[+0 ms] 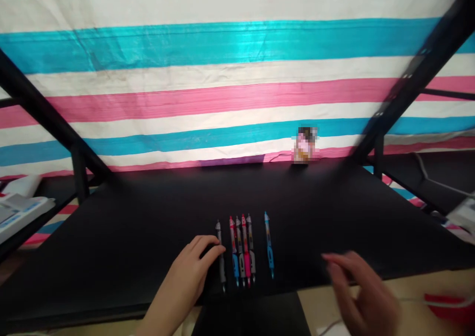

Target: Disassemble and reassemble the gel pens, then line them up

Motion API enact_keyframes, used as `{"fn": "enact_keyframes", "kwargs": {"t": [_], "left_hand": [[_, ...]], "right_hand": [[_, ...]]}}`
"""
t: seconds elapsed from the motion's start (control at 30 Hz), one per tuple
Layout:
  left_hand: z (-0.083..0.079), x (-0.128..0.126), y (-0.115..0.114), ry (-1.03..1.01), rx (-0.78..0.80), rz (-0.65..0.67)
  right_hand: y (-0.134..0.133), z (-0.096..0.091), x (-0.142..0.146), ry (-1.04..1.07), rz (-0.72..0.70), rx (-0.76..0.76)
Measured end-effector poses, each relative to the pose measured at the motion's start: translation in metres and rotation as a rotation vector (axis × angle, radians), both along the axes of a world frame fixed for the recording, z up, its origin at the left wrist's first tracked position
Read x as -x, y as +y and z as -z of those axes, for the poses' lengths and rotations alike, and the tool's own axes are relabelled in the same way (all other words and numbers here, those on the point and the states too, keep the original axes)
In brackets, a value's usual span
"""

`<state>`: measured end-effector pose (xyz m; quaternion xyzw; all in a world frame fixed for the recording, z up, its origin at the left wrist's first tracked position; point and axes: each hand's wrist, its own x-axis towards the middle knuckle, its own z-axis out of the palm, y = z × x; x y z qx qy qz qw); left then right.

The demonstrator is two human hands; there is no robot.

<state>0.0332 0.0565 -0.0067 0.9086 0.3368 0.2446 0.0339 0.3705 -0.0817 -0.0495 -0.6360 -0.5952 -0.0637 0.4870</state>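
My left hand [191, 266] rests at the left of the pens, its thumb and index finger closed on a grey click pen [221, 264]. Just right of it, several click pens lie close side by side: one with a red top and blue grip [235, 266], a grey one [241, 264], a pink-red one [247, 262] and another grey one [252, 259]. A blue pen [270, 254] lies apart, farther right. Over the table's front edge, my right hand [363, 291] is blurred, thumb and index fingertips together, with no object visible between them.
The pens lie on a black table [178, 192] with slanted black frame bars [44, 108] at both sides. A pixelated small object [305, 148] stands at the back edge before a striped sheet [185, 103]. A white device [22, 212] sits at the left.
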Motion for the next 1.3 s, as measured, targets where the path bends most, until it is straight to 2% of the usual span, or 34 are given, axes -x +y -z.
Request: {"fn": "enact_keyframes", "kwargs": {"t": [0.1,0.23,0.4,0.53,0.73,0.97,1.07,1.17,1.23,1.3], "left_hand": [[0.008,-0.005,0.007,-0.005,0.028,0.0],[0.017,-0.013,0.005,-0.046,0.099,0.016],[0.015,-0.029,0.002,-0.032,0.179,0.049],[0.01,-0.034,0.004,-0.006,0.115,0.124],[0.007,-0.029,0.011,0.005,-0.023,0.194],[0.012,-0.022,0.012,-0.032,0.002,0.193],[0.012,-0.016,0.012,-0.031,-0.056,0.152],[0.011,-0.012,0.012,-0.083,-0.177,0.013],[0.007,-0.015,0.011,-0.119,-0.239,-0.061],[0.003,-0.024,0.009,-0.133,-0.266,-0.066]], "right_hand": [[0.051,-0.022,0.032,0.065,-0.207,0.125],[0.076,-0.021,0.048,0.082,-0.277,0.231],[0.082,-0.015,0.055,0.115,-0.368,0.314],[0.084,-0.015,0.06,0.153,-0.377,0.317],[0.08,-0.012,0.059,0.224,-0.34,0.289],[0.076,-0.014,0.056,0.304,-0.316,0.251],[0.076,-0.014,0.054,0.339,-0.326,0.25],[0.079,-0.016,0.052,0.358,-0.364,0.245],[0.083,-0.021,0.054,0.357,-0.41,0.237],[0.089,-0.026,0.058,0.346,-0.475,0.237]]}}
